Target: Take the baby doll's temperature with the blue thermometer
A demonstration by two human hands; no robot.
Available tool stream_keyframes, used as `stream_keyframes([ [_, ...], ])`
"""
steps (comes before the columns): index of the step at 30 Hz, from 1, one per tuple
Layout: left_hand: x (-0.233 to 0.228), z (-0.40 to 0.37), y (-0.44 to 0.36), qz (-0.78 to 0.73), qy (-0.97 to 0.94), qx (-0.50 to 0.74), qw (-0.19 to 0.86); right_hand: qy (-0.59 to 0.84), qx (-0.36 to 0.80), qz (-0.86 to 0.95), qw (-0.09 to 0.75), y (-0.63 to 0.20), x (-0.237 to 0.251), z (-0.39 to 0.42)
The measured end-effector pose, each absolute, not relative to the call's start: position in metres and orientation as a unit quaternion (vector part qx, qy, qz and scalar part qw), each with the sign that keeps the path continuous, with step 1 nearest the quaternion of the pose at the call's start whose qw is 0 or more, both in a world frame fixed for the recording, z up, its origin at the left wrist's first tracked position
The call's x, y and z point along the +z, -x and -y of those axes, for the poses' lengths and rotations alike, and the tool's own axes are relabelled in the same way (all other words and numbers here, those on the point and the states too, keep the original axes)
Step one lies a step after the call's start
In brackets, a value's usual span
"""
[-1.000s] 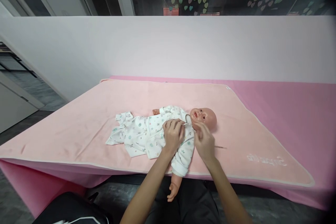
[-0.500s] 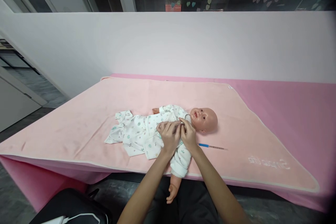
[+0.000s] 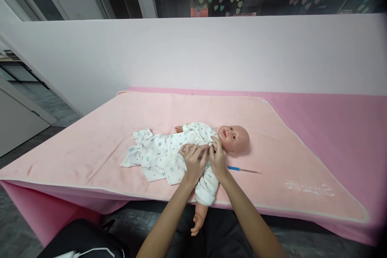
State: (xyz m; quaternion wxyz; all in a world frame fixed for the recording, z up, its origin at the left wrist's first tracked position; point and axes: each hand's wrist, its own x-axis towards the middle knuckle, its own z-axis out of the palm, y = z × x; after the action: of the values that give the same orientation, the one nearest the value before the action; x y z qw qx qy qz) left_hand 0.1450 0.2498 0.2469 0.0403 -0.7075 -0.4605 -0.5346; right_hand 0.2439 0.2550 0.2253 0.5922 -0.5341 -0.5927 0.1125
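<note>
A baby doll point(image 3: 234, 138) lies on its back on a light pink blanket point(image 3: 90, 145), head to the right. It wears a white patterned romper point(image 3: 160, 155). One doll arm point(image 3: 199, 213) hangs over the table's front edge. My left hand point(image 3: 193, 161) and my right hand point(image 3: 217, 157) meet on the doll's chest just below the neck. Both pinch the romper's front fabric there. What lies between the fingertips is hidden.
A thin blue-tipped stick point(image 3: 243, 169) lies on the blanket right of my right hand. The blanket covers a darker pink table point(image 3: 341, 121) against a white partition wall point(image 3: 193, 52). A dark bag with a white cable point(image 3: 81, 246) sits at lower left.
My right hand came off the doll's chin and moved left onto the chest beside my left hand. The blue-tipped stick came into view. The doll has not moved.
</note>
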Motion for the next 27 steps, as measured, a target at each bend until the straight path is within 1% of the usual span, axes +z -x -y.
stream_keyframes([
  [8, 0.242, -0.241, -0.126, 0.510, 0.701, -0.496, 0.049, 0.528, 0.105, 0.575, 0.615, -0.246, 0.223, -0.256],
  [15, 0.241, -0.230, -0.114, 0.540, 0.698, -0.470, 0.020, 0.545, 0.096, 0.557, 0.619, -0.242, 0.230, -0.254],
  [18, 0.240, -0.229, -0.116, 0.539, 0.694, -0.477, 0.022, 0.561, 0.069, 0.548, 0.616, -0.242, 0.233, -0.253],
  [20, 0.239, -0.229, -0.116, 0.538, 0.691, -0.482, 0.023, 0.558, 0.027, 0.560, 0.612, -0.241, 0.233, -0.252],
  [23, 0.237, -0.230, -0.114, 0.525, 0.698, -0.486, 0.007, 0.508, -0.037, 0.649, 0.565, -0.238, 0.231, -0.247],
  [25, 0.237, -0.230, -0.113, 0.508, 0.706, -0.494, -0.015, 0.455, -0.044, 0.726, 0.513, -0.236, 0.230, -0.243],
  [27, 0.238, -0.229, -0.112, 0.493, 0.706, -0.507, -0.039, 0.427, -0.033, 0.764, 0.483, -0.233, 0.231, -0.241],
])
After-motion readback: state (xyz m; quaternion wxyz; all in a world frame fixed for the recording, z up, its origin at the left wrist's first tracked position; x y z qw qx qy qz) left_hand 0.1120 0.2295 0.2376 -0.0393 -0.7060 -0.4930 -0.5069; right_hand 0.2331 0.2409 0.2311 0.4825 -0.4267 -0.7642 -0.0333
